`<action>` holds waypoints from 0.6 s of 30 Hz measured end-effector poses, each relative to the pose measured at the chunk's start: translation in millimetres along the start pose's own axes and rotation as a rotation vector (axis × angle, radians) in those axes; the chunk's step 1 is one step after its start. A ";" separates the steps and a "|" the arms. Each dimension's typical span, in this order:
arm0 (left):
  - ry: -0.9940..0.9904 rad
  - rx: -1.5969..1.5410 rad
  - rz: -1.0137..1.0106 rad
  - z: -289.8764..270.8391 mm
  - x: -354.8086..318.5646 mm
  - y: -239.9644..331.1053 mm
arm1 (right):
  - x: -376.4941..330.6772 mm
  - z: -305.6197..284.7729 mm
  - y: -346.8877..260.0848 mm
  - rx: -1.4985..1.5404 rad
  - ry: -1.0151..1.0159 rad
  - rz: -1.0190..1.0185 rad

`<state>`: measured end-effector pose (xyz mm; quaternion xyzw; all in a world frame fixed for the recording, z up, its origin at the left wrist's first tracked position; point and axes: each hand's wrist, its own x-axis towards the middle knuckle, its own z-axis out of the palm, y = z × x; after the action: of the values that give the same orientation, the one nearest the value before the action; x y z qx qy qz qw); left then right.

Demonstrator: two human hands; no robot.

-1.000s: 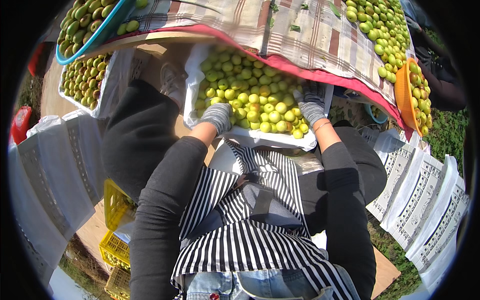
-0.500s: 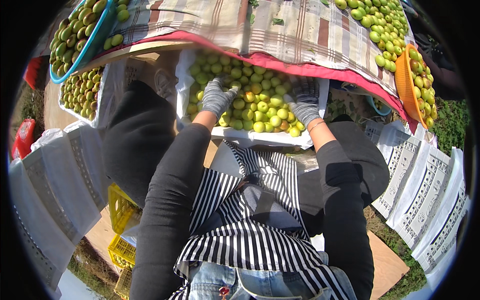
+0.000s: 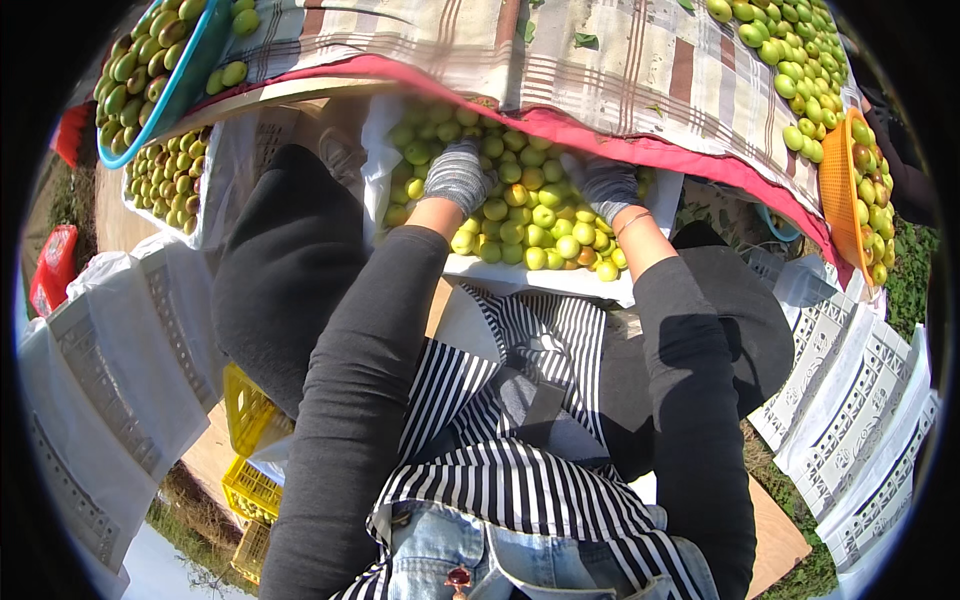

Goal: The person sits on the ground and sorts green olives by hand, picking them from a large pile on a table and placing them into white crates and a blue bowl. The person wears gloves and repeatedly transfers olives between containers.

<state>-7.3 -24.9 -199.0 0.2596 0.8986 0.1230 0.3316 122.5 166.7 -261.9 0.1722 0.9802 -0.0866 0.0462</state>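
Note:
A white-lined crate in front of me is filled with round green jujubes, a few of them with brown or orange patches. My left hand, in a grey striped knit glove, lies on the fruit in the left half of the crate. Its fingers are bent down and their tips are hidden, with no jujube visibly gripped. My right hand, gloved alike, rests at the crate's right side in the shade of the cloth edge. The thumb there stands apart from the fingers, and the fingers are partly hidden.
A table with plaid cloth and red trim overhangs the crate's far side. Loose jujubes lie on it beside an orange basket. A blue basket and another filled crate are left; yellow crates stand lower left.
My left hand has moved right over the jujubes, and its fingers are more bent down. My right hand stays near the crate's right side. The view has shifted slightly.

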 end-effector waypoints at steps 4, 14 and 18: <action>-0.084 -0.029 -0.004 -8.4 -14.4 2.3 | 0.0 -0.3 -17.5 -0.054 0.197 0.110; 0.163 -1.013 -0.243 -36.2 -35.9 -78.3 | 21.1 -5.9 -101.7 0.100 0.106 -0.053; 0.309 -0.804 -0.235 -35.2 -42.9 -93.9 | 10.0 -10.4 -126.9 -0.082 -0.001 -0.283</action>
<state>-39.0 -128.5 -186.6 -0.0154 0.8417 0.4614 0.2799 68.6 54.5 -233.4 0.0301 0.9973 -0.0523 0.0408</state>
